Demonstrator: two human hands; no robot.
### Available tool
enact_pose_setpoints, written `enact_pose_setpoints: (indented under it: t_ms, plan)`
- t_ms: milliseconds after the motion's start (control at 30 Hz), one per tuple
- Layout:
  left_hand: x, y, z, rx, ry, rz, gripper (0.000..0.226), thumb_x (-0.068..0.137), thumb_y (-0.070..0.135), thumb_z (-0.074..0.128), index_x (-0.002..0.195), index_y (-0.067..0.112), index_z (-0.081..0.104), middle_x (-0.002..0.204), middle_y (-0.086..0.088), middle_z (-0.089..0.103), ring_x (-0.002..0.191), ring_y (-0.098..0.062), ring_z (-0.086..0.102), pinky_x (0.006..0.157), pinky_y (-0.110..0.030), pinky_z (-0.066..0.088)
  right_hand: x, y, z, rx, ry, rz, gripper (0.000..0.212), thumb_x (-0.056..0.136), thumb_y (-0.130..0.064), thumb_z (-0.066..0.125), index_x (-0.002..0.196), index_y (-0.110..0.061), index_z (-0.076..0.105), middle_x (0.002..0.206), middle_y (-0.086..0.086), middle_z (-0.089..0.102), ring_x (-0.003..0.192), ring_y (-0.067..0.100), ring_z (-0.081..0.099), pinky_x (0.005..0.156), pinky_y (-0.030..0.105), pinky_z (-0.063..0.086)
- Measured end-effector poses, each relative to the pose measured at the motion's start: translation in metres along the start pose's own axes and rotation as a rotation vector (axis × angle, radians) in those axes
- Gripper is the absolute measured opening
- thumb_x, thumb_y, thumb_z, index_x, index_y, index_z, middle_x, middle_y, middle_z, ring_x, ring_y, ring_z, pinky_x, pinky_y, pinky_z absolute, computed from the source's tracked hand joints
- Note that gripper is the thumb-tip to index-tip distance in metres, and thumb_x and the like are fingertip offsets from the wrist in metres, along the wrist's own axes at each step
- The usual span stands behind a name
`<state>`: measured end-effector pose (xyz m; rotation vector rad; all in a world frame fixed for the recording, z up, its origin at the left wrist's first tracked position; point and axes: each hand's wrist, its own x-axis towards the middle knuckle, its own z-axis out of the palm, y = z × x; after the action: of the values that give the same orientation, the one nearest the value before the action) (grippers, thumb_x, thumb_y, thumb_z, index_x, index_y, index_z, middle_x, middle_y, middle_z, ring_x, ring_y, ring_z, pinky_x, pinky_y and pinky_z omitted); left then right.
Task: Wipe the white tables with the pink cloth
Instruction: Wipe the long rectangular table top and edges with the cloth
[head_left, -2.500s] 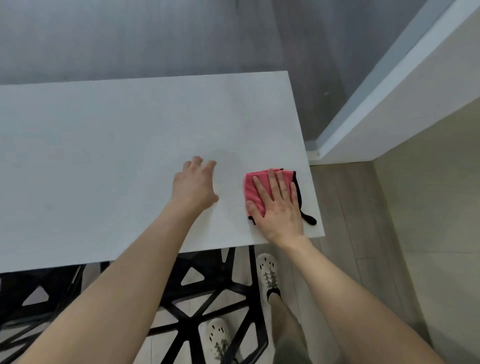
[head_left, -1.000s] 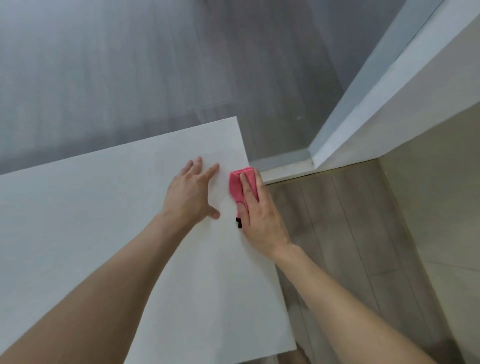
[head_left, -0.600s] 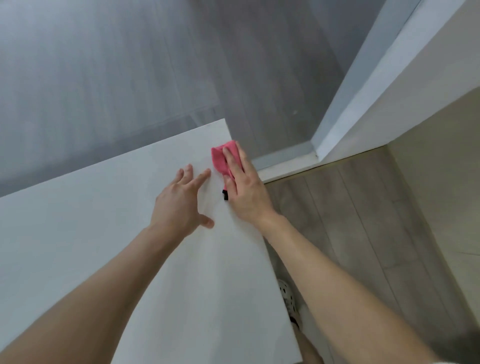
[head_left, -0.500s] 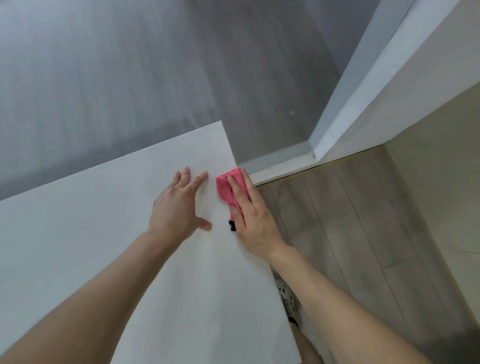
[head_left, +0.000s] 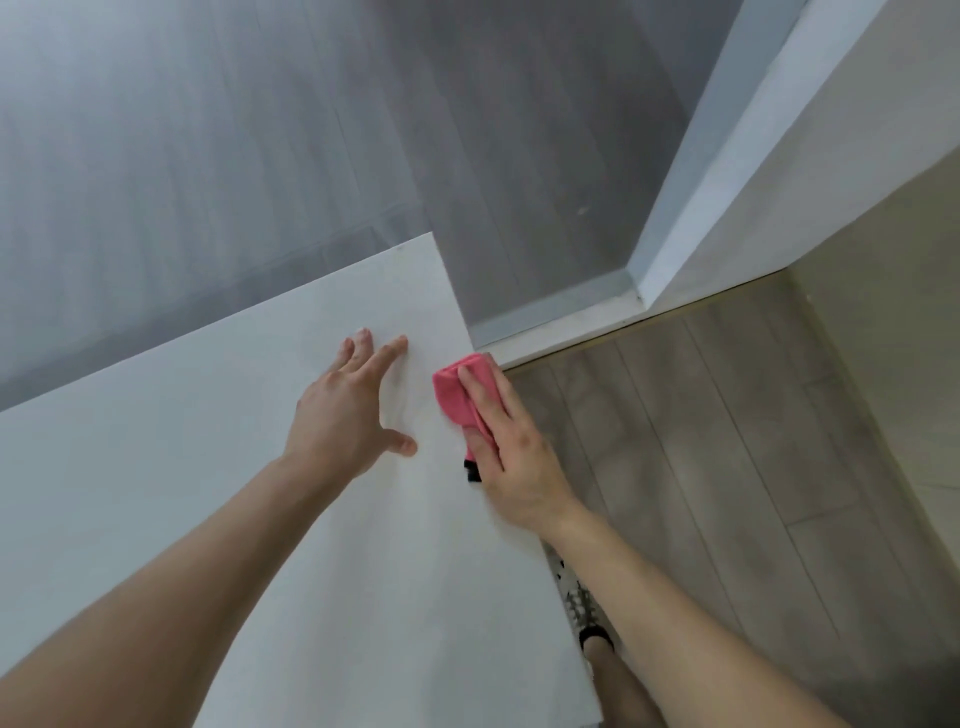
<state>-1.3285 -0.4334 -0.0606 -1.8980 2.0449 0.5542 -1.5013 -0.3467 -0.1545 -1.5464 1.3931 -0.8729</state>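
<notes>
White table (head_left: 156, 493) | right hand (head_left: 511, 457): straight fingers press pink cloth (head_left: 457, 389) | left hand (head_left: 343, 415): flat

Matt, smooth white table (head_left: 208, 493); soft pink cloth (head_left: 460, 400), black-trimmed; wood-grain plank floor (head_left: 727, 441), dull sheen.

Pink cloth (head_left: 456, 396) on white table (head_left: 197, 478)

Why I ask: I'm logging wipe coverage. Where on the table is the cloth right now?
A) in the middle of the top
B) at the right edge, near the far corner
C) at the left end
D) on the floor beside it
B: the right hand presses the cloth flat at the table top's right edge, just short of the far corner.
</notes>
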Motion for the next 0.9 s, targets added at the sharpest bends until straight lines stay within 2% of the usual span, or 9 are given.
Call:
enact_pose_setpoints:
  t_ms: [67, 167, 233, 367, 467, 533, 633, 767, 900]
  plan:
    - [0.001, 0.000, -0.001, 0.007, -0.008, 0.001, 0.136, 0.060, 0.043, 0.103, 0.168, 0.045, 0.021, 0.181, 0.002, 0.008, 0.166, -0.017, 0.009, 0.122, -0.053, 0.039, 0.046, 0.002, -0.002, -0.033, -0.019, 0.000, 0.061, 0.115, -0.030, 0.039, 0.173, -0.027, 0.023, 0.183, -0.005, 0.007, 0.167, 0.010, 0.010, 0.134, 0.039, 0.025]
    - [0.002, -0.001, 0.000, -0.003, -0.003, 0.009, 0.136, 0.059, 0.044, 0.104, 0.168, 0.045, 0.022, 0.180, 0.001, 0.010, 0.166, -0.018, 0.011, 0.123, -0.051, 0.037, 0.146, -0.005, -0.007, -0.084, -0.041, 0.067, 0.063, 0.114, -0.025, 0.045, 0.173, -0.029, 0.023, 0.183, -0.001, 0.003, 0.166, 0.022, 0.020, 0.130, 0.044, 0.031]
    - [0.003, -0.001, 0.002, -0.011, 0.001, 0.014, 0.137, 0.059, 0.045, 0.104, 0.168, 0.045, 0.022, 0.180, 0.000, 0.011, 0.166, -0.018, 0.012, 0.125, -0.050, 0.036, 0.170, -0.007, -0.005, -0.098, -0.028, 0.095, 0.064, 0.113, -0.023, 0.046, 0.173, -0.029, 0.024, 0.183, 0.000, 0.003, 0.165, 0.024, 0.023, 0.129, 0.045, 0.031]
    - [0.001, -0.002, 0.003, -0.002, -0.012, 0.013, 0.137, 0.061, 0.044, 0.103, 0.169, 0.043, 0.020, 0.180, -0.002, 0.010, 0.166, -0.020, 0.011, 0.127, -0.049, 0.033, 0.065, -0.002, 0.000, -0.065, 0.015, -0.004, 0.063, 0.114, -0.023, 0.044, 0.174, -0.028, 0.022, 0.183, -0.005, 0.006, 0.166, 0.016, 0.019, 0.129, 0.047, 0.036]
    - [0.001, -0.003, 0.003, -0.012, -0.016, 0.015, 0.137, 0.061, 0.043, 0.103, 0.169, 0.043, 0.020, 0.180, -0.002, 0.009, 0.167, -0.020, 0.009, 0.126, -0.052, 0.033, -0.050, 0.003, -0.002, -0.042, 0.003, -0.013, 0.061, 0.116, -0.021, 0.045, 0.173, -0.029, 0.024, 0.182, -0.014, 0.004, 0.166, 0.006, 0.013, 0.132, 0.040, 0.031]
    - [0.001, -0.002, 0.001, -0.011, -0.020, 0.011, 0.137, 0.061, 0.044, 0.103, 0.169, 0.044, 0.020, 0.180, -0.001, 0.010, 0.166, -0.019, 0.010, 0.126, -0.052, 0.034, -0.078, 0.003, -0.004, -0.013, -0.019, 0.012, 0.061, 0.116, -0.022, 0.046, 0.173, -0.031, 0.024, 0.182, -0.016, 0.002, 0.166, 0.004, 0.011, 0.133, 0.037, 0.027]
    - [0.001, 0.002, -0.002, 0.007, -0.025, 0.006, 0.136, 0.059, 0.044, 0.104, 0.168, 0.044, 0.022, 0.180, -0.002, 0.012, 0.166, -0.021, 0.015, 0.127, -0.049, 0.033, -0.007, 0.001, -0.006, -0.056, -0.048, -0.007, 0.061, 0.116, -0.024, 0.041, 0.174, -0.027, 0.020, 0.183, -0.007, 0.002, 0.167, 0.007, 0.005, 0.135, 0.039, 0.021]
    - [-0.002, 0.007, -0.005, 0.014, -0.013, -0.009, 0.135, 0.059, 0.045, 0.104, 0.168, 0.044, 0.024, 0.180, -0.002, 0.014, 0.163, -0.028, 0.024, 0.126, -0.047, 0.032, 0.123, -0.010, -0.013, -0.141, -0.092, 0.090, 0.064, 0.115, -0.027, 0.044, 0.174, -0.032, 0.019, 0.183, -0.001, 0.000, 0.166, 0.025, 0.020, 0.130, 0.041, 0.023]
    - [-0.006, 0.007, -0.004, 0.016, -0.010, -0.001, 0.133, 0.062, 0.044, 0.103, 0.169, 0.043, 0.024, 0.180, -0.003, 0.015, 0.162, -0.033, 0.025, 0.127, -0.048, 0.028, 0.112, -0.008, -0.007, -0.139, -0.081, 0.083, 0.063, 0.115, -0.027, 0.043, 0.174, -0.033, 0.019, 0.183, 0.000, 0.002, 0.164, 0.028, 0.024, 0.130, 0.042, 0.025]
